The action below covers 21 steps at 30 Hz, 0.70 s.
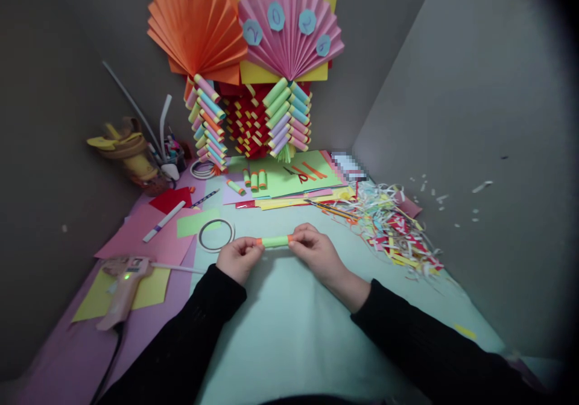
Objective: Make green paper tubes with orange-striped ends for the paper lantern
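Between both hands, a rolled green paper tube [275, 241] with orange bands at its ends is held level above the pale tablecloth. My left hand [239, 259] pinches its left end between thumb and fingers. At the right end, my right hand [316, 253] grips the orange band the same way. A roll of double-sided tape [217, 235] lies just beyond my left hand. Several finished green tubes with orange ends [254, 180] stand or lie farther back, near orange paper strips and scissors [304, 175] on green sheets.
A pink glue gun [126, 290] with a green light rests at left on yellow paper [156, 287], its cord trailing forward. Paper scraps [393, 224] heap at right. Pencils [332, 211] lie behind my right hand. Paper fans [292, 28] with tube strings hang at the back.
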### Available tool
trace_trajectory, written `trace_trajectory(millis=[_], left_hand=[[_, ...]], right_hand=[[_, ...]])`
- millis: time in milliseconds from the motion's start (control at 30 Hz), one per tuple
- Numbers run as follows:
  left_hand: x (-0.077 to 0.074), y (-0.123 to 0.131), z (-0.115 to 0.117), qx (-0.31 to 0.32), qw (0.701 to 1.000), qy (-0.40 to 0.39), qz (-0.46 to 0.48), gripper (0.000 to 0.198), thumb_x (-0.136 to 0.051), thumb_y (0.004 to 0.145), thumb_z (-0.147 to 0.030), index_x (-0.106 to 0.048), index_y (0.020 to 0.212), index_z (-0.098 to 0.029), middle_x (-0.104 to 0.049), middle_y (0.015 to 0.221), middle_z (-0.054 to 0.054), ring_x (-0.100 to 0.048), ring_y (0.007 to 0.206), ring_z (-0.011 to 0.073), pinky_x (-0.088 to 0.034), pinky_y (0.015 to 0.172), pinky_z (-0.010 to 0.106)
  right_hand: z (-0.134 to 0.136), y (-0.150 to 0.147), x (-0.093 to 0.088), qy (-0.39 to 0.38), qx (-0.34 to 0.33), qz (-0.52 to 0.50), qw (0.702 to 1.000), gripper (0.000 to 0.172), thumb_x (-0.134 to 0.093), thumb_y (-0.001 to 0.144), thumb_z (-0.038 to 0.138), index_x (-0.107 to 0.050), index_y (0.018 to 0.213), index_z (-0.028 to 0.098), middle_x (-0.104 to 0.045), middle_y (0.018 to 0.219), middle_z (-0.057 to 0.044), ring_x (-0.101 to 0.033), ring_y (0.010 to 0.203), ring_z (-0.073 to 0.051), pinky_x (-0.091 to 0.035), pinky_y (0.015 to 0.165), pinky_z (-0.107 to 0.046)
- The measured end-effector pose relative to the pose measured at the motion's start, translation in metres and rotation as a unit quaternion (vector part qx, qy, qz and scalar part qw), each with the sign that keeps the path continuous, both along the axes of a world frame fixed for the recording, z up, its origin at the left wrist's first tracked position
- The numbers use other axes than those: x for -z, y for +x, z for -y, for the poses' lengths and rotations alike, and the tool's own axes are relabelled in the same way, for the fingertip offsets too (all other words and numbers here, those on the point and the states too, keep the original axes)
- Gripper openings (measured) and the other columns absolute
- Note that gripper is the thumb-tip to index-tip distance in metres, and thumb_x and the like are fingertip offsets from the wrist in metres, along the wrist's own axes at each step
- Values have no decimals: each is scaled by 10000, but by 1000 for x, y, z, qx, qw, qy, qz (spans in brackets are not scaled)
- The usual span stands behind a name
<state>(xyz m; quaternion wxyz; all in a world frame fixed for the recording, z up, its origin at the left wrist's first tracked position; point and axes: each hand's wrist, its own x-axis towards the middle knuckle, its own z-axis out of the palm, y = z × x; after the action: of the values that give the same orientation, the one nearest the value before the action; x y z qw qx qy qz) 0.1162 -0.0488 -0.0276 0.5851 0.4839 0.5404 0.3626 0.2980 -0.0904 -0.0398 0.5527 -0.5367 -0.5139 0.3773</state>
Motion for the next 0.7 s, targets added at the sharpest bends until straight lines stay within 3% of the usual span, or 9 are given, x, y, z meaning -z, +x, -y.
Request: trace_trajectory(millis=[100,233,267,367,467,600,700], left_hand=[[-3,0,2,-17,1000,23,9,291,-746,533,-375,-646,661,-134,-430,445,-73,-324,420,47,-245,443,189],[-5,-5,-4,-86,995,46,35,263,-743,554,-352,-635,666,-140,-420,437,-80,-304,395,38,-205,406,181],[-6,-8,-8,-105,992,38,57,261,-745,553,-346,-626,668,-143,-408,426,-86,-293,382,36,-191,393,180],[-6,-13,-15,-142,980,-6,139,276,-757,548,-330,-595,685,-153,-378,408,-100,-288,357,37,-178,368,176],[-7,-15,-17,-142,972,-41,185,319,-777,540,-334,-592,724,-151,-370,414,-104,-307,356,39,-189,361,170],[-12,-14,-13,-149,966,-50,208,361,-794,519,-345,-600,745,-142,-370,412,-104,-316,357,37,-197,363,167],[-14,-15,-11,-152,963,-62,213,380,-799,502,-363,-602,739,-140,-366,397,-106,-313,351,37,-194,360,166]], right_hand=[[-1,0,1,-4,4,16,1000,90,-653,709,266,-638,668,188,-520,828,-21,-526,699,-135,-432,617,-272],[-4,10,1,30,29,99,994,49,-601,746,226,-627,713,201,-546,845,-35,-553,785,-171,-464,686,-306],[-6,14,2,45,40,143,988,49,-589,749,210,-636,763,209,-558,877,-47,-554,841,-190,-469,735,-332],[-9,26,6,67,45,294,952,264,-630,717,200,-641,979,222,-556,1077,-100,-490,1049,-265,-424,908,-447],[-12,32,13,41,7,385,922,254,-670,692,184,-659,944,214,-530,1168,-127,-427,1145,-306,-373,973,-506],[-13,32,11,43,-14,371,927,135,-640,726,158,-646,850,212,-583,1078,-104,-486,1096,-280,-408,943,-481],[-10,30,2,49,-17,304,951,130,-602,784,210,-612,914,214,-626,933,-65,-586,879,-215,-501,785,-378]])
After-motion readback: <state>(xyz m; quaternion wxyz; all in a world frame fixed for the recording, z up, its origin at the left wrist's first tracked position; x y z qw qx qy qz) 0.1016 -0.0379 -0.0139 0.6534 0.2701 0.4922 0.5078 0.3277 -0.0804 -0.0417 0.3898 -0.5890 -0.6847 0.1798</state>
